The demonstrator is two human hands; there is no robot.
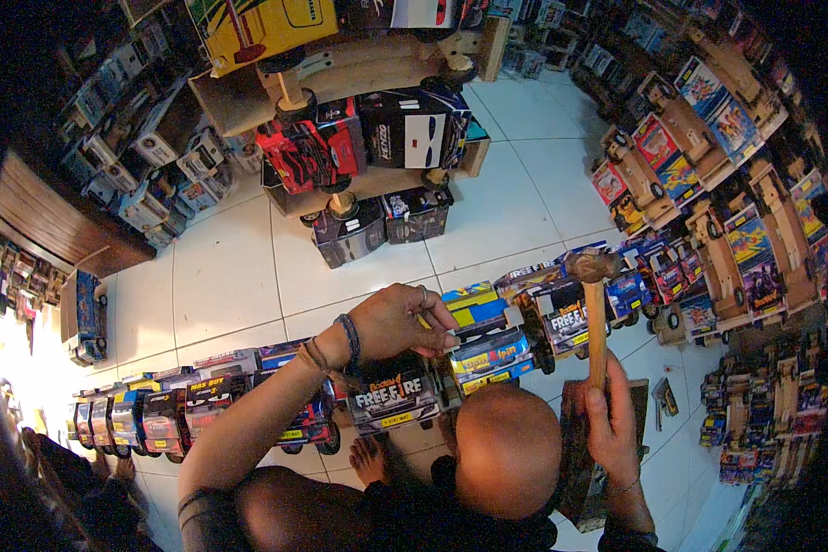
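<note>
My right hand is closed around the wooden handle of a hammer. Its rusty-looking head points up, in front of a row of toy trucks. My left hand is over the row, thumb and fingers pinched together at the edge of a toy truck with blue and yellow printed sides. Whatever the fingertips hold is too small to make out. Just below that hand stands a black and grey toy truck. Another dark toy truck sits behind the hammer.
More toy trucks line up leftward across the white tiled floor. Larger trucks are stacked ahead, and stacked wooden-based trucks stand at right. Beside my right hand lie a dark wooden block and a small metal tool.
</note>
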